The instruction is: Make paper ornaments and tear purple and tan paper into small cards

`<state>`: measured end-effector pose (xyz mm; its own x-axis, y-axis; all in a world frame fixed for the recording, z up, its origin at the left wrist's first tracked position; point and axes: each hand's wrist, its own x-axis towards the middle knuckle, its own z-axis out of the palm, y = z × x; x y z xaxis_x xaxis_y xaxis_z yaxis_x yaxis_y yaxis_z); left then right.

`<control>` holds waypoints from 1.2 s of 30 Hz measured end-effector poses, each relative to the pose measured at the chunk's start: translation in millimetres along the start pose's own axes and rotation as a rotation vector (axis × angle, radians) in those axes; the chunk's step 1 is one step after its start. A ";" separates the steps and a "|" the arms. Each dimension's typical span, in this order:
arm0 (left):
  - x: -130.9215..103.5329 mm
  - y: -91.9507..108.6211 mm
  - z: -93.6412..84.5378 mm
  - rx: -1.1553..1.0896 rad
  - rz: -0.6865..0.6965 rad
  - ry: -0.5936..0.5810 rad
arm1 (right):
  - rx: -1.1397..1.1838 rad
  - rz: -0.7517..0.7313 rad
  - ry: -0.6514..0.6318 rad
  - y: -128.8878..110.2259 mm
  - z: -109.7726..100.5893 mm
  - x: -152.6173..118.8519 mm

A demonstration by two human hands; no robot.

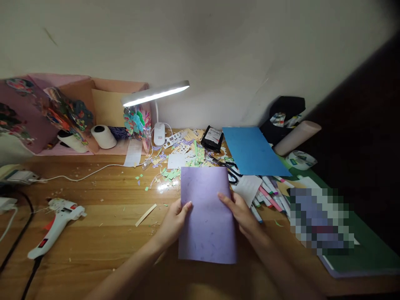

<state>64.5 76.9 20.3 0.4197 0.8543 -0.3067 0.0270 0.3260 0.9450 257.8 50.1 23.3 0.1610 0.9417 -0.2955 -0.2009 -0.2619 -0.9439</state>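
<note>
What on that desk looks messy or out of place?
Paper scraps lie loose across the middle, some scattered toward the lamp. The scissors sit among the clutter, and the markers are heaped rather than lined up.

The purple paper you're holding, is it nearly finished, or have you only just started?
Done: some cutting, it seems, since small paper scraps lie beyond the purple paper.
In hand: the purple paper, held at its sides by the left hand and right hand.
Left: probably most work on that sheet, as I see no cut-out shapes in it.
</note>
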 end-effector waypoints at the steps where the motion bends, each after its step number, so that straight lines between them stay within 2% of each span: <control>1: -0.2 0.0 0.1 0.012 -0.005 -0.001 | 0.012 -0.025 0.000 -1.2 -2.0 1.2; 10: -4.2 3.9 2.1 -0.016 -0.015 -0.070 | -0.006 -0.072 0.026 3.0 -6.7 1.1; 13: -1.3 1.6 -0.4 -0.012 -0.014 -0.049 | -0.136 -0.118 -0.016 -3.8 -14.3 3.8; 15: 1.4 0.4 -3.1 -0.004 -0.021 -0.025 | -0.310 -0.238 0.002 -18.2 -22.2 14.5; 17: 4.4 -0.5 -6.0 -0.002 -0.040 -0.023 | -0.538 -0.461 0.120 -38.2 -28.6 36.4; 19: 7.6 -2.1 -8.8 0.005 -0.058 -0.024 | -0.913 -0.664 0.227 -57.5 -30.0 69.2; 20: 9.3 -3.4 -10.2 0.011 -0.061 -0.019 | -1.164 -0.673 0.232 -64.8 -28.4 88.1; 21: 11.1 -5.1 -11.7 0.018 -0.059 -0.012 | -1.394 -0.621 0.201 -69.7 -25.4 107.4; 24: 16.1 -10.8 -16.7 0.036 -0.061 -0.016 | -1.499 -0.553 0.162 -71.4 -13.9 158.4; 26: 18.1 -13.3 -19.8 0.053 -0.072 -0.025 | -1.523 -0.507 0.162 -67.6 -9.2 181.0; 30: 16.9 -12.6 -21.9 0.100 -0.037 0.041 | -1.504 -0.442 0.223 -73.3 -13.2 200.9; 36: 9.4 -5.1 -19.1 0.198 0.093 0.244 | -1.377 -0.486 0.392 -126.5 -28.0 203.4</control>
<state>51.0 91.0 10.4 0.1998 0.9563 -0.2136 0.1850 0.1772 0.9666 343.1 268.8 78.4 0.2279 0.9364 0.2668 0.9456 -0.1476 -0.2898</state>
